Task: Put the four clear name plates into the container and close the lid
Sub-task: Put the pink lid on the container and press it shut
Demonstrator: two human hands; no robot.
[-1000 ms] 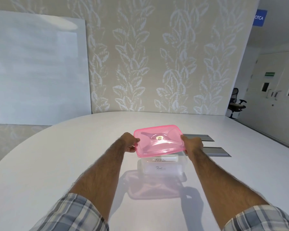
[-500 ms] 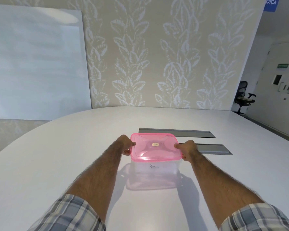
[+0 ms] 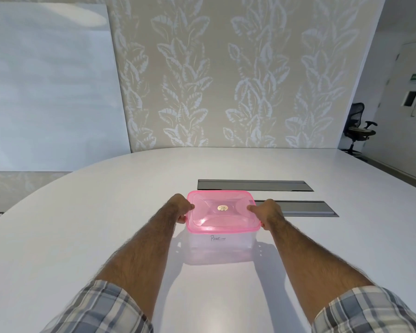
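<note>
A clear plastic container (image 3: 220,247) stands on the white table (image 3: 82,236), with black lettering on its front wall. A translucent pink lid (image 3: 222,211) with a small gold sticker lies flat on top of it. My left hand (image 3: 180,209) grips the lid's left edge, thumb on top. At the right edge my right hand (image 3: 265,211) holds on the same way. The name plates inside cannot be made out through the walls.
Two grey recessed cable slots (image 3: 255,185) (image 3: 298,208) lie in the table just behind and right of the container. A whiteboard (image 3: 48,87) leans on the patterned wall at left. An office chair (image 3: 357,131) stands by the doorway at far right.
One second ago both hands held the lid tilted above the open container. It has come down and now sits flat on the rim, with the thumbs on its top.
</note>
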